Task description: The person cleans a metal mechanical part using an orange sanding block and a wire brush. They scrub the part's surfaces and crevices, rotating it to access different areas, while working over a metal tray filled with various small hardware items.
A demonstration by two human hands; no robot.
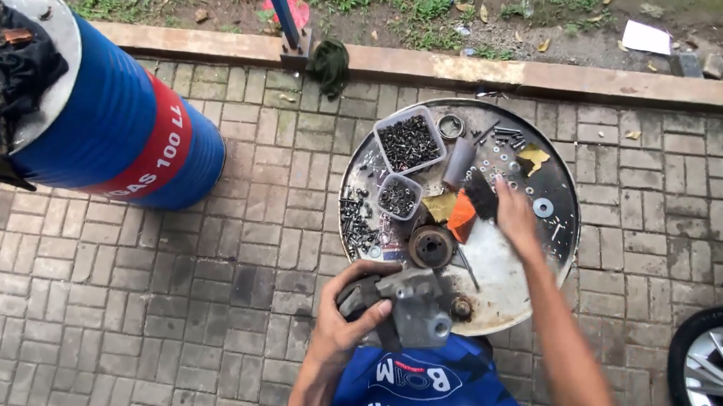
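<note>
My left hand (354,313) grips a grey metal machine part (409,304), a cast bracket with holes, held over the near edge of a round metal tray (505,277). My right hand (513,215) reaches onto the tray, its fingers on a black brush-like piece (481,194) next to an orange rag (462,217). A rusty round hub (431,246) lies between the two hands. Two clear plastic tubs hold dark bolts, a large tub (410,140) and a small tub (398,197).
A blue drum (121,127) with a red band stands at the left, dark rags on its top. A car wheel (718,376) sits at the right edge. A blue post (283,11) and a curb (557,77) border the brick paving; loose screws and washers litter the tray.
</note>
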